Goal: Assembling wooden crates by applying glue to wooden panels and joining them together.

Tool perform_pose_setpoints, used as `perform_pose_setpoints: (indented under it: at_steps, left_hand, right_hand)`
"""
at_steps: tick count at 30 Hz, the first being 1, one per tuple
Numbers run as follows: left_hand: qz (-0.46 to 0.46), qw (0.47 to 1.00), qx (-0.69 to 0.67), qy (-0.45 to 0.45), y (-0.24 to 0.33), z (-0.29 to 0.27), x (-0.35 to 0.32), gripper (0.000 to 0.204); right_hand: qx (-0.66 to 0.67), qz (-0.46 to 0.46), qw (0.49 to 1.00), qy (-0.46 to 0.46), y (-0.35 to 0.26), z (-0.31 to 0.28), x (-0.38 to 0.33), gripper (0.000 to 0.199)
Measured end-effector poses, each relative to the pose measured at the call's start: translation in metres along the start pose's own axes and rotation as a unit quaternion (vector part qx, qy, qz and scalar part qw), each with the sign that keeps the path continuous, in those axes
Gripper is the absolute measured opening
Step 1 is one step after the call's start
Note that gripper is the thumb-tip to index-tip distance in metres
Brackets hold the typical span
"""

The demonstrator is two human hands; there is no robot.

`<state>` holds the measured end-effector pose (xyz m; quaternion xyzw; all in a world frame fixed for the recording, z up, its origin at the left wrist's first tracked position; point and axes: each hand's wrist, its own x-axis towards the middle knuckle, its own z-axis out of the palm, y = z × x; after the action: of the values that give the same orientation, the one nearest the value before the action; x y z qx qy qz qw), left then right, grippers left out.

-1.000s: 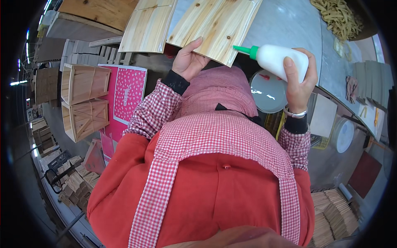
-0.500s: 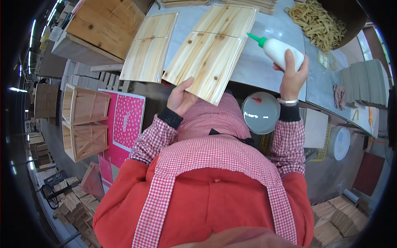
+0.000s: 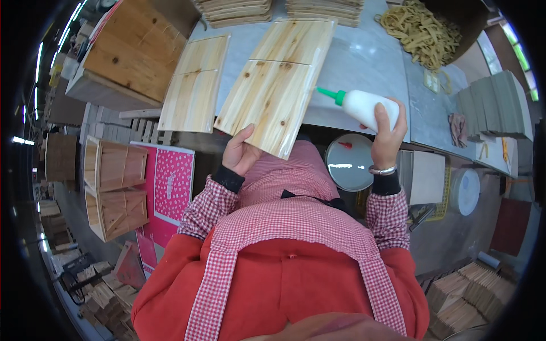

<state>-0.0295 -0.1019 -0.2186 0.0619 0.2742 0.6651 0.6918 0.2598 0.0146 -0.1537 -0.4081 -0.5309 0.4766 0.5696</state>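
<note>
My left hand (image 3: 242, 152) grips the near edge of a wooden panel (image 3: 270, 96), thumb on top and the other fingers hidden beneath. The panel tilts over the table's front edge; shiny lines of what looks like glue run along its borders and across it. In my right hand (image 3: 389, 132) is a white glue bottle (image 3: 368, 108) with a green nozzle, held nearly sideways. Its tip is at the panel's right edge; whether it touches I cannot tell. A second wooden panel (image 3: 193, 91) with similar lines lies to the left.
Stacked wooden boards (image 3: 324, 10) stand at the table's far side. Yellowish bands (image 3: 421, 34) lie in a heap at the far right, beyond grey panels (image 3: 493, 108). Below the table edge is a round grey tub (image 3: 355, 181). Wooden crates (image 3: 116, 165) stand at the left.
The nozzle has moved nearer along the panel's right edge, toward me. The whole view has shifted slightly, and both hands keep their holds.
</note>
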Motion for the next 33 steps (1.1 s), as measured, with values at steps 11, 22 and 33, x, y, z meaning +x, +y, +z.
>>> perform_pose_setpoints:
  at_steps: [11, 22, 33]
  left_hand:
    - [0.003, 1.0, 0.003, 0.013, 0.012, -0.005, -0.014, 0.058]
    - [-0.018, 1.0, -0.004, 0.011, 0.01, -0.01, -0.011, 0.057]
    - [-0.042, 0.999, 0.023, -0.001, 0.01, -0.02, -0.006, 0.06]
  right_hand:
    - [-0.274, -0.098, 0.861, 0.416, 0.078, -0.151, 0.074, 0.045]
    - [-0.261, -0.094, 0.884, 0.377, 0.076, -0.179, 0.116, 0.039]
    - [-0.067, -0.116, 0.983, 0.126, 0.033, -0.045, 0.114, 0.027]
